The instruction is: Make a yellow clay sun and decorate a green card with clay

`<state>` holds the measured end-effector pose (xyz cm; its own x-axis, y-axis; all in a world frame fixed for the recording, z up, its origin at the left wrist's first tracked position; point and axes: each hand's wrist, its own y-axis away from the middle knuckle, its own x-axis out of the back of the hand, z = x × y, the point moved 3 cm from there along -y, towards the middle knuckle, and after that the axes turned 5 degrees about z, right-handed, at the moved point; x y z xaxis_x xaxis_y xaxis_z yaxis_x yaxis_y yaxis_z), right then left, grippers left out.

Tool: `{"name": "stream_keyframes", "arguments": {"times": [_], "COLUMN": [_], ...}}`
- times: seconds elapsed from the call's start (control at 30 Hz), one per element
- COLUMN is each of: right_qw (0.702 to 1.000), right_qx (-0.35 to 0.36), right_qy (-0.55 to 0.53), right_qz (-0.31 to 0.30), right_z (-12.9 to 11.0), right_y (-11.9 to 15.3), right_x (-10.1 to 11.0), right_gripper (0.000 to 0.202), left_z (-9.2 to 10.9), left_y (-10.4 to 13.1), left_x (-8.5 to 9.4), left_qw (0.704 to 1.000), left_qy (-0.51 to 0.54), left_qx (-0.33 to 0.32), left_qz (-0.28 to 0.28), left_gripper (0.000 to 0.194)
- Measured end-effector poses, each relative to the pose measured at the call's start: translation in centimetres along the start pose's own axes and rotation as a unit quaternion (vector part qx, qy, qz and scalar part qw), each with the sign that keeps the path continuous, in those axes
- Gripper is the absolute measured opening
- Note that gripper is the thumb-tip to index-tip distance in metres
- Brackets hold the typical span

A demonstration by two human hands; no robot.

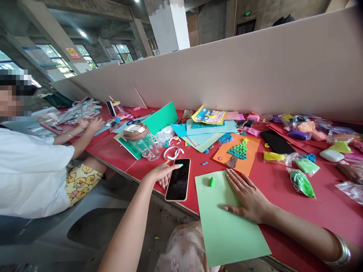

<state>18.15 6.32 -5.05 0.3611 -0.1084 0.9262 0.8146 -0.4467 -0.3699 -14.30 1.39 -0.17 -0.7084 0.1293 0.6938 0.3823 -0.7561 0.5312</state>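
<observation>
My left hand (162,173) is over the left edge of a phone (178,182) lying at the table's front edge. One finger stretches onto the dark screen, with bright green at its tip; the other fingers bend beside the phone, partly hidden. My right hand (249,198) lies flat, fingers stretched out, on a light green sheet of paper (227,230) that overhangs the table edge. A small green clay roll (212,182) rests on this sheet. Just behind is an orange card (249,155) with a clay Christmas tree (238,152).
A clear cup with a brown lid (137,136) stands left of a white cable (172,152). Papers (210,128) are stacked behind. Bagged clay (302,183) and a white case (331,155) lie right on the red table (283,211). Another person (34,162) works at left.
</observation>
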Motion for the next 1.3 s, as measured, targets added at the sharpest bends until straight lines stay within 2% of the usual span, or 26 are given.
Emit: {"name": "stream_keyframes", "arguments": {"times": [0.1, 0.2, 0.3, 0.47, 0.57, 0.67, 0.93, 1.07, 1.3], "right_qw": [1.000, 1.000, 1.000, 1.000, 1.000, 1.000, 1.000, 1.000, 1.000], "right_qx": [0.001, 0.003, 0.006, 0.010, 0.009, 0.010, 0.011, 0.013, 0.019], "right_qy": [0.005, 0.014, 0.017, 0.004, 0.005, 0.006, 0.005, 0.014, 0.015], "right_qz": [-0.003, -0.006, -0.006, -0.006, -0.005, -0.004, -0.005, -0.004, 0.006], "right_z": [0.0, 0.0, 0.0, 0.0, 0.0, 0.1, 0.1, 0.0, 0.0], "right_y": [0.0, 0.0, -0.1, -0.1, 0.0, 0.0, 0.0, 0.0, -0.1], "right_x": [0.0, 0.0, 0.1, 0.1, 0.0, -0.1, -0.2, 0.0, 0.1], "right_gripper": [0.097, 0.096, 0.096, 0.096, 0.096, 0.096, 0.095, 0.097, 0.097], "left_z": [-1.1, -1.7, -1.9, -1.7, -1.6, -1.5, -0.8, -1.0, -1.2], "left_y": [-1.0, -1.7, -2.2, -2.5, -2.7, -2.8, -2.6, -2.8, -3.0], "left_x": [0.1, 0.2, 0.4, 0.4, 0.3, 0.3, 0.6, 0.7, 0.8], "left_qw": [0.999, 0.996, 0.995, 0.998, 1.000, 0.998, 0.999, 0.998, 0.999], "left_qy": [0.050, 0.033, 0.006, 0.001, 0.030, 0.047, 0.014, 0.020, 0.015], "left_qx": [-0.021, -0.060, -0.066, -0.048, 0.004, 0.048, 0.046, 0.052, 0.042], "left_qz": [-0.007, -0.050, -0.074, -0.033, 0.000, 0.002, 0.018, 0.015, 0.001], "left_gripper": [0.057, 0.053, 0.054, 0.061, 0.071, 0.079, 0.073, 0.077, 0.074]}}
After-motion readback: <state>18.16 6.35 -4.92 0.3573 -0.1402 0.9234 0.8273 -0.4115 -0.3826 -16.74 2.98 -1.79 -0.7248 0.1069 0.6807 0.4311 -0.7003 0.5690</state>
